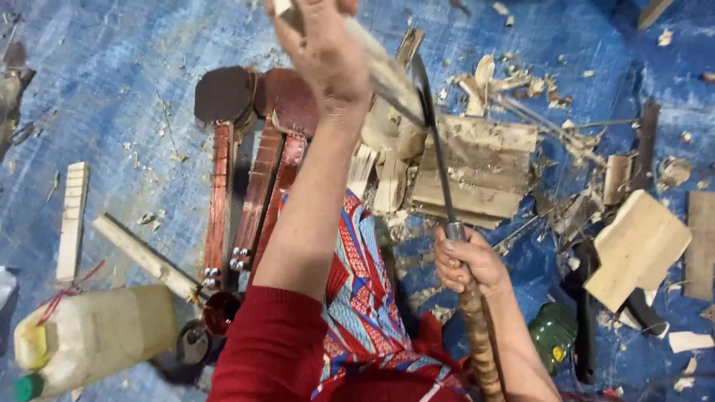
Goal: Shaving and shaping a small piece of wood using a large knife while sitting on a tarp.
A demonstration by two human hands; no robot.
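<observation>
My left hand (324, 52) is raised near the top of the view and grips a pale wooden piece (383, 74), held slanting down to the right. My right hand (468, 262) is closed around the ringed wooden handle (477, 335) of a long curved blade (436, 141). The blade's upper part meets the lower end of the wooden piece. Under both lies a rough pale wood block (477, 171) on the blue tarp (119, 89). My red sleeve (272, 346) and patterned cloth (361, 290) fill the lower middle.
Three dark red-brown stringed-instrument bodies with long necks (257, 171) lie left of my arm. Pale wood strips (72, 221), a yellowish plastic jug (93, 331), a green jar (553, 335), a pale mallet-shaped block (637, 249) and several wood chips (514, 78) lie around.
</observation>
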